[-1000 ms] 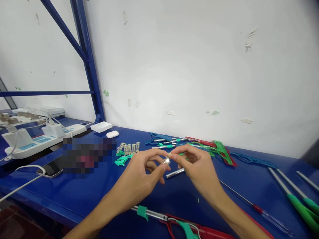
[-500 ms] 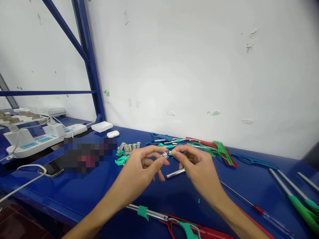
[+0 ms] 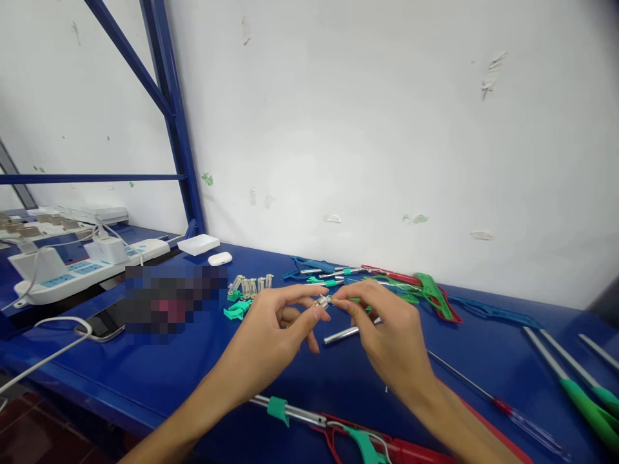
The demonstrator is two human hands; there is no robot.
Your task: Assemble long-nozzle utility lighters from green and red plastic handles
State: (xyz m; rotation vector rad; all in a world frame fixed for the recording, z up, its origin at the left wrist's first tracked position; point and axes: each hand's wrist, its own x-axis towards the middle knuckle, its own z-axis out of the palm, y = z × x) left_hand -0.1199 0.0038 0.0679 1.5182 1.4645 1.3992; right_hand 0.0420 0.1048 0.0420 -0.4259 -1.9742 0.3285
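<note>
My left hand (image 3: 271,332) pinches a small clear-and-white plastic part (image 3: 321,301) between thumb and index finger, its other fingers curled loosely. My right hand (image 3: 394,328) is closed at the part's right end, thumb and forefinger pressed on a tiny white piece whose kind I cannot make out. Under my right hand lies a silver metal tube (image 3: 341,335), partly covered. Left of my hands stand several small clear parts (image 3: 251,287), beside green plastic trigger-like pieces (image 3: 236,310). Closest to me is a red-handled tool (image 3: 411,451) with a silver rod and a green trigger.
A screwdriver (image 3: 525,425) with a clear handle lies at right, near green-handled rods (image 3: 580,393). Red, green and blue handles (image 3: 430,290) pile up by the wall. At left are a white power strip (image 3: 77,270), a phone (image 3: 104,325), a cable and small white boxes (image 3: 199,244).
My right fingertips have moved slightly down against the end of the small part. My left hand stays nearly still, and the view shifts only a little.
</note>
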